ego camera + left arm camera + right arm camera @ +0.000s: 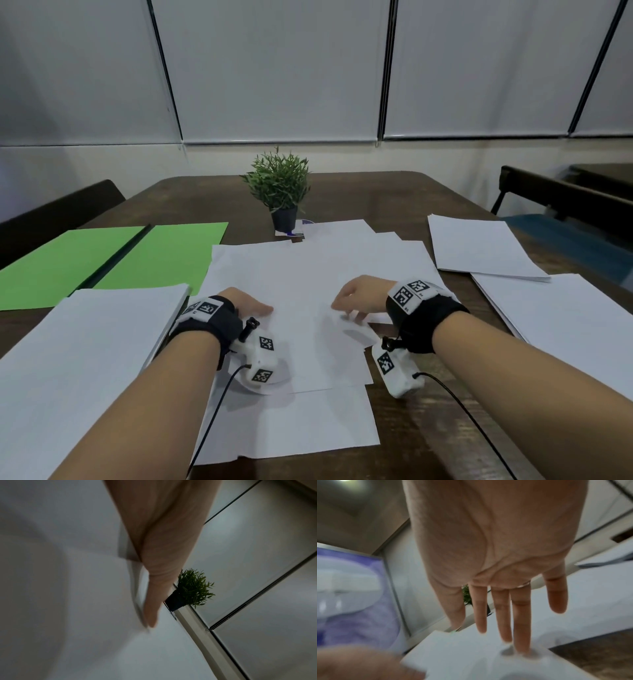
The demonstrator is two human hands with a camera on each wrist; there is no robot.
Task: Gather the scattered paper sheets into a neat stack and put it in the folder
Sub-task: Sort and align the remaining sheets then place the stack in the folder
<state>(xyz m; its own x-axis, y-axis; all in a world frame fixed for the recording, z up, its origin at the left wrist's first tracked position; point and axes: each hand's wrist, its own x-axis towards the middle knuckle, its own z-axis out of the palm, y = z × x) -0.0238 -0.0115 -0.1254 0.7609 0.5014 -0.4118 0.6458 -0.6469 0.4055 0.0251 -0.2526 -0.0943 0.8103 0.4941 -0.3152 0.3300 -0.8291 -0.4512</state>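
Both hands down on the middle sheets [291,274] of a brown worktop [376,202]. Left hand [245,305] flat on the paper, fingers straight and together, thumb side pressed along the sheet in the left wrist view [154,574]; holding nothing. Right hand [359,296] spread wide, palm down, fingers [521,622] straight with the tips of the long ones touching a sheet; a lifted paper corner [356,330] just beneath it, not pinched as far as can be seen. Sheets scattered: overlapping pile in the centre, one pile [85,342] at near left, two more [479,246] and [565,325] at right, well apart from the centre. Green folder [113,260] lying open at far left, its right flap partly under the central paper and the near-left pile. Small potted plant [279,185] at the back, just beyond the sheets. Dark chair [561,195] at far right.
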